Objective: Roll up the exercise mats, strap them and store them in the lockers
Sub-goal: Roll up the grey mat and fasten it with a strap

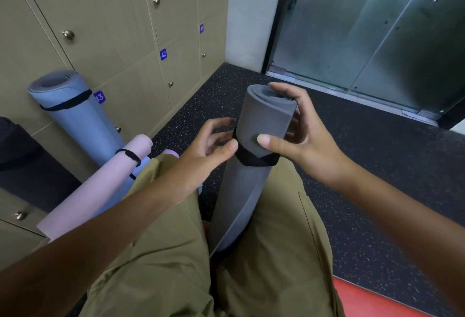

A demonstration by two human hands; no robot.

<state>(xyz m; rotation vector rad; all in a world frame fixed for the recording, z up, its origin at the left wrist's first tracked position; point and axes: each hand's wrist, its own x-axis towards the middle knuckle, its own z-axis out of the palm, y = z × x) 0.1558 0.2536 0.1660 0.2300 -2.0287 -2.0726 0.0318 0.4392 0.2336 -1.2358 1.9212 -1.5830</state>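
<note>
Right hand (299, 135) is curled around the top of the one grey rolled mat (254, 155), thumb on the front, fingers behind. Left hand (211, 145) looks like it's pinching the black strap (254, 159) wrapped round that mat, hard to be sure. The mat stands upright between the knees. Two more strapped rolls lean against the lockers (120, 27): one blue mat (75, 120), one pink mat (100, 186).

rolled mat (254, 186) between knees; strapped mats (75, 120) left, seemingly against lockers (120, 27).
</note>
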